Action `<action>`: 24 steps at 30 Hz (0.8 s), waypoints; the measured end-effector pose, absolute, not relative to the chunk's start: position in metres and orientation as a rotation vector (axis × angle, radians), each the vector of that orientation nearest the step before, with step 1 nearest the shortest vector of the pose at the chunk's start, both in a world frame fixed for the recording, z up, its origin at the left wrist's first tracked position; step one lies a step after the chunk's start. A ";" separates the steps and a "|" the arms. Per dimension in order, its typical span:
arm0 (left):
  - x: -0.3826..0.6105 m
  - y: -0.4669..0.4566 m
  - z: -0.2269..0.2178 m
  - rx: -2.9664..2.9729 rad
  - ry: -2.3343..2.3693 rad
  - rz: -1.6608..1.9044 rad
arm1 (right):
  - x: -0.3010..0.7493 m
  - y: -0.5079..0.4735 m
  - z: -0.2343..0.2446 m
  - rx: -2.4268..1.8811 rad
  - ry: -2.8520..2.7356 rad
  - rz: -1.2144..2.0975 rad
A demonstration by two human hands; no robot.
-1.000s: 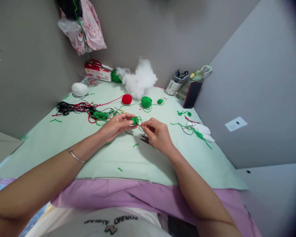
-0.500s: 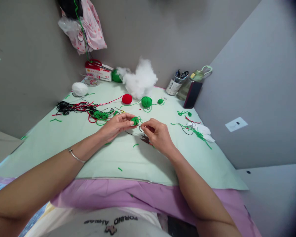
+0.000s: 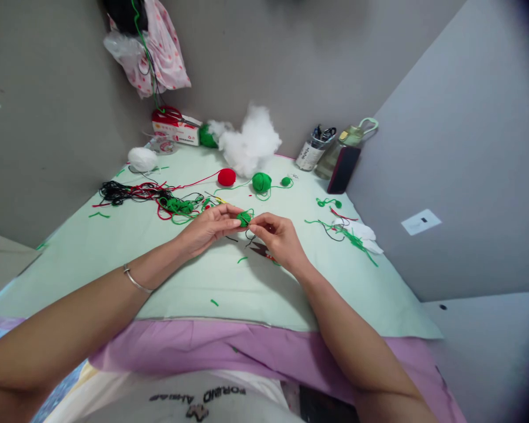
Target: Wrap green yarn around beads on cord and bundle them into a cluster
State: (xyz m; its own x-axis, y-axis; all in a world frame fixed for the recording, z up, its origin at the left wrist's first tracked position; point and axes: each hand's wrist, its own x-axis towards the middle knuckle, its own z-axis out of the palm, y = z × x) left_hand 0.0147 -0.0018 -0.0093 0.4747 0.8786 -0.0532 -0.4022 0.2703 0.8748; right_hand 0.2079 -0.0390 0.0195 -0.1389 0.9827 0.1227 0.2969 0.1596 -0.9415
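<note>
My left hand (image 3: 212,228) grips a small round green yarn piece (image 3: 244,219) between thumb and fingers, above the table. Close against its right side, the fingertips of my right hand (image 3: 277,235) are pinched together. What they pinch is too small to make out. A black thread (image 3: 249,237) hangs below the green piece, near the right fingertips. Under my right hand lie small dark-bladed snips (image 3: 261,251), partly hidden by it. A short green yarn scrap (image 3: 242,259) rests on the table just below.
Behind my hands are a red yarn ball (image 3: 226,177), a green yarn ball (image 3: 261,183) and white stuffing (image 3: 251,141). Tangled black yarn (image 3: 114,192) lies left. At right stand a phone (image 3: 344,170), a pen cup (image 3: 311,154) and a bottle (image 3: 352,136).
My right fingertips have moved slightly left, up against the green yarn piece. The black thread that looped between them now hangs lower. My left hand has hardly moved.
</note>
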 end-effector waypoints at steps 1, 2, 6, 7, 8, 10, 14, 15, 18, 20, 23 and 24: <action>0.015 -0.002 -0.010 0.948 0.607 0.947 | 0.208 -0.039 0.019 -1.261 -1.587 1.028; 0.015 -0.002 -0.011 0.963 0.603 0.954 | 0.207 -0.038 0.019 -1.260 -1.585 1.032; 0.015 -0.002 -0.011 0.986 0.622 0.975 | 0.209 -0.038 0.018 -1.272 -1.588 1.046; 0.015 -0.002 -0.011 0.984 0.630 0.979 | 0.210 -0.039 0.018 -1.277 -1.598 1.045; 0.015 -0.001 -0.010 0.981 0.638 0.984 | 0.210 -0.039 0.019 -1.281 -1.613 1.036; 0.014 -0.001 -0.009 0.977 0.652 0.995 | 0.212 -0.040 0.021 -1.282 -1.657 1.005; 0.014 -0.001 -0.008 1.006 0.672 0.989 | 0.212 -0.042 0.026 -1.285 -1.708 0.978; 0.013 -0.001 -0.007 1.015 0.674 0.983 | 0.212 -0.042 0.026 -1.287 -1.705 0.987; 0.014 -0.002 -0.007 1.008 0.664 0.969 | 0.212 -0.040 0.025 -1.288 -1.661 1.045; 0.014 -0.002 -0.006 0.972 0.646 0.958 | 0.212 -0.039 0.022 -1.272 -1.624 1.073; 0.014 -0.002 -0.008 0.937 0.626 0.945 | 0.210 -0.038 0.018 -1.244 -1.582 1.081; 0.014 -0.002 -0.008 0.939 0.624 0.946 | 0.209 -0.038 0.016 -1.239 -1.569 1.083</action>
State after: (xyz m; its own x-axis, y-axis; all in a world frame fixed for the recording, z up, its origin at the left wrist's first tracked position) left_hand 0.0140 -0.0021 -0.0083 0.4655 0.8835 -0.0526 -0.3959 0.2610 0.8804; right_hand 0.2085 -0.0379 0.0161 -0.1574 0.9826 0.0990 0.2558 0.1374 -0.9569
